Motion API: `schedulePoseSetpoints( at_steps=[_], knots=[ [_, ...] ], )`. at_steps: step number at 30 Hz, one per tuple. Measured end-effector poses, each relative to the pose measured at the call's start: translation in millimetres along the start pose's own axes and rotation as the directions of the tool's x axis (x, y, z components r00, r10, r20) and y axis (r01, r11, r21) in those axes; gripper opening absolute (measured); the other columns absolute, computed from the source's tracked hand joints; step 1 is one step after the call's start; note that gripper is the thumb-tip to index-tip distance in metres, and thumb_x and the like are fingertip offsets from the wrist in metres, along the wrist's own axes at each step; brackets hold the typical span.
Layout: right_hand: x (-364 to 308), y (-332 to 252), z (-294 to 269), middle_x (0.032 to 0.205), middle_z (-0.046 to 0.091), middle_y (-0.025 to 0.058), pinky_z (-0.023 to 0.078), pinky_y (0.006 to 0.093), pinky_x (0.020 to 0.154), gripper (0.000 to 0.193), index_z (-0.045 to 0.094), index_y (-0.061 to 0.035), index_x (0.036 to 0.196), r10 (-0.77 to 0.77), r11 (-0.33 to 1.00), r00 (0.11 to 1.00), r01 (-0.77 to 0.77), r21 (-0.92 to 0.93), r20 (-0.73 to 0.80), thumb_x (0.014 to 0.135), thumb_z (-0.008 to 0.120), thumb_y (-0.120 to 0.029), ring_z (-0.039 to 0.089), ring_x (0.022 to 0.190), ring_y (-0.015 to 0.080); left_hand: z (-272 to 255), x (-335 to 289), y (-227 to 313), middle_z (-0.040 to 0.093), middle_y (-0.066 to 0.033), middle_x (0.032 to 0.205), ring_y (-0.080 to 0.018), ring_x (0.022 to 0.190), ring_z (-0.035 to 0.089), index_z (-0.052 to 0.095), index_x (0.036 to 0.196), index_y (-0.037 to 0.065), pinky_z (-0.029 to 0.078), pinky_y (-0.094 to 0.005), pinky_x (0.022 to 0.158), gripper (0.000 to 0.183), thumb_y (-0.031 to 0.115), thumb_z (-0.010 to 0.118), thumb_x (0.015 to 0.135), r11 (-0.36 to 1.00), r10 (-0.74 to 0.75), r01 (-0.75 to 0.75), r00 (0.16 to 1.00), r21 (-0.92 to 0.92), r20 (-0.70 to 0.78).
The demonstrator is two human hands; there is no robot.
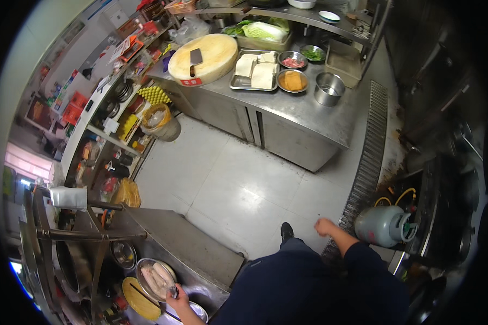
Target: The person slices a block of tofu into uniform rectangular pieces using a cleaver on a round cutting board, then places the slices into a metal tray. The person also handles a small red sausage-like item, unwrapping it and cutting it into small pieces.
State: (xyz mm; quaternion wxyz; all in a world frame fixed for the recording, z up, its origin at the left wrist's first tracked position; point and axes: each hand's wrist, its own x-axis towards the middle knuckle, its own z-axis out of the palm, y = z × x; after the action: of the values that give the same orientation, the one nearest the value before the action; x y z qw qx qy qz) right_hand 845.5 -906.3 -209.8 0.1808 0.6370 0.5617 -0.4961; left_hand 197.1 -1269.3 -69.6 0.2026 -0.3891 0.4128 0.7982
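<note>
My left hand [180, 302] is at the lower left, by the near edge of a metal bowl [141, 280] of long pale pieces of food [156, 277]. Its fingers are closed around something small and shiny that I cannot make out. A yellowish round lid or tray [137, 303] lies left of the bowl, with a thin dark stick-like thing across it. Close by is a white basin [199, 311], partly hidden behind my forearm. My right hand [324, 226] hangs over the floor at my right side, fingers curled in, with nothing visible in them.
Across the floor, a steel counter [303, 116] bears a round chopping block [217, 51] with a cleaver [196, 57], a tray of tofu [263, 75], small bowls and a steel pot [329, 88]. A gas cylinder [379, 225] stands right; a lined bin [162, 124] stands left.
</note>
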Motion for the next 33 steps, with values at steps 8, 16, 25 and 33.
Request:
schedulePoseSetpoints(
  at_steps=[8,16,25,33],
  knots=[
    [97.9,-165.8,-135.7,0.09,0.075,0.0249,0.057,0.0498,0.084,0.035,0.074,0.0002,0.098,-0.121,0.99,0.945,0.139,0.037,-0.305,0.097,0.057,-0.031,0.073,0.087,0.0409,32.9,-74.5,-144.9,0.062,-0.008,0.072,-0.0202,0.058,0.063,0.056,0.088,0.006,0.058,-0.0348,0.052,0.016,0.012,0.066,0.099,0.699,0.076,-0.265,0.951,0.664,0.298],
    [102.4,-261.3,-112.3,0.101,0.074,0.0259,0.055,0.0536,0.089,0.05,0.077,-0.0018,0.097,-0.333,0.863,0.941,0.331,-0.382,0.061,0.1,0.055,-0.046,0.07,0.1,0.0447,94.8,49.9,-230.2,0.06,-0.0086,0.065,-0.0193,0.046,0.055,0.051,0.077,0.008,0.05,-0.0379,0.046,0.037,0.026,0.073,0.1,0.283,0.022,-0.267,0.962,0.921,0.272],
    [94.6,-434.2,-188.8,0.103,0.075,0.0228,0.055,0.0516,0.091,0.041,0.074,-0.0041,0.106,-0.291,0.895,0.956,0.258,-0.364,-0.04,0.099,0.06,-0.043,0.07,0.104,0.0433,416.7,214.2,-231.0,0.056,-0.0265,0.145,-0.0354,0.129,0.059,0.035,0.16,0.006,0.05,-0.0425,0.105,0.08,0.016,0.072,0.09,-0.08,0.159,-0.499,0.848,0.863,0.506],
    [156.1,-665.6,-261.2,0.107,0.075,0.0199,0.054,0.0491,0.095,0.029,0.073,-0.0058,0.115,-0.574,0.794,0.819,0.563,-0.23,0.025,0.102,0.053,-0.022,0.069,0.106,0.0415,595.7,225.8,-243.1,0.048,-0.0292,0.152,-0.0369,0.136,0.054,0.029,0.163,0.003,0.048,-0.0422,0.109,0.083,0.003,0.066,0.089,0.042,0.145,-0.618,0.781,0.785,0.607]
  ],
)
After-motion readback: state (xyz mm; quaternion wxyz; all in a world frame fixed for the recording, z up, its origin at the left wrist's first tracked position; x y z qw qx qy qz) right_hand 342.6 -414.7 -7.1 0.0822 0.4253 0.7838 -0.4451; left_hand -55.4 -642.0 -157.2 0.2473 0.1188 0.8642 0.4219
